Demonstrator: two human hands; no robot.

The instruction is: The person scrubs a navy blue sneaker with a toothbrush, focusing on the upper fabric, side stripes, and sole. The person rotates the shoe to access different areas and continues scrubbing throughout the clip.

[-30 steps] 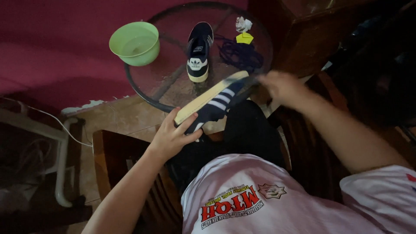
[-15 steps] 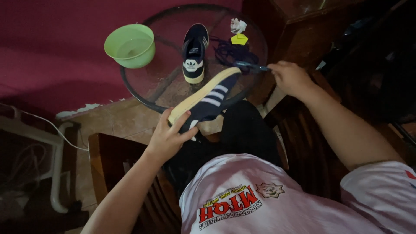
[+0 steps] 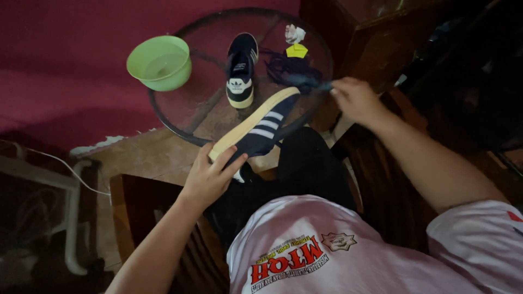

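Since the earlier frame the right hand (image 3: 355, 99) had drawn the dark lace (image 3: 297, 73) away from the shoe (image 3: 260, 129), pinching its end beyond the toe. The left hand (image 3: 211, 175) was clasped round the heel, holding the navy, white-striped shoe tilted on its side above the lap, pale gum sole uppermost. Its mate (image 3: 241, 69) stood upright on the round glass surface (image 3: 190, 111), beside a green plastic bowl (image 3: 159, 62).

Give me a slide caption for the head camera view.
Left hand holds a navy striped sneaker; right hand pulls its dark lace.
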